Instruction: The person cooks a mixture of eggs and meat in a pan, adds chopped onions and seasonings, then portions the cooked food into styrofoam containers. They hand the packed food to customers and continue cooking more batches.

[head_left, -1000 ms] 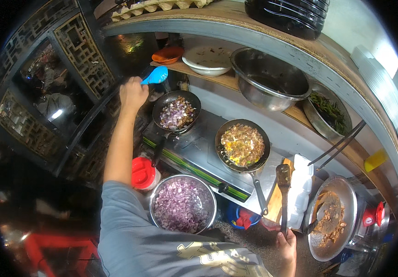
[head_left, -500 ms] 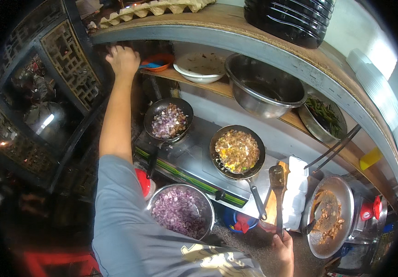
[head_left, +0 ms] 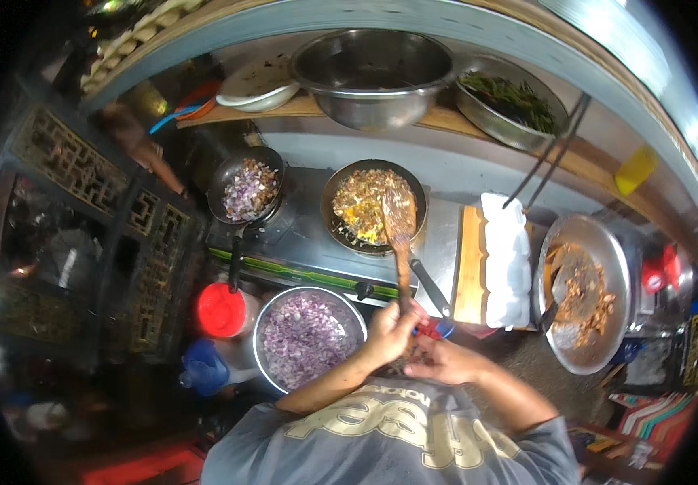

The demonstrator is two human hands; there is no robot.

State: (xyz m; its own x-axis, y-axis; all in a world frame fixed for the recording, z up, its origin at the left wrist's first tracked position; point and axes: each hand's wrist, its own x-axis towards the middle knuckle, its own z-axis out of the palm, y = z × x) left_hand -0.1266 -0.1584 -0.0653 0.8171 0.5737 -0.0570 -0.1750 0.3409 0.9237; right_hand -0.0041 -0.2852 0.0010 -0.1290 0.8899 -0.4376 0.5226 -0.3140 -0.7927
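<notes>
My left hand (head_left: 391, 333) is closed round the handle of a wooden spatula (head_left: 400, 212). The spatula's blade rests over the right side of a frying pan (head_left: 326, 212) filled with a browned chopped mixture with yellow egg-like bits. Just below and to the right, close against the left hand, my right hand (head_left: 444, 361) has its fingers loosely apart, and I see nothing in it. The pan's black handle (head_left: 431, 289) points toward me, untouched. A smaller pan (head_left: 218, 194) at left holds chopped purple onion and browned bits. Nearer me stands a metal bowl (head_left: 362, 314) of chopped onion.
A red-lidded tub (head_left: 221, 310) stands left of the onion bowl. White foam trays (head_left: 507, 263) lie right of the stove, then a large metal basin (head_left: 555, 352) of brown food. Bowls line a shelf (head_left: 308, 107) behind. Another person's arm (head_left: 155, 162) shows at far left.
My left arm has come back from the far left shelf to the spatula. The spatula has passed from my right hand to my left, its blade now over the pan. The view has shifted.
</notes>
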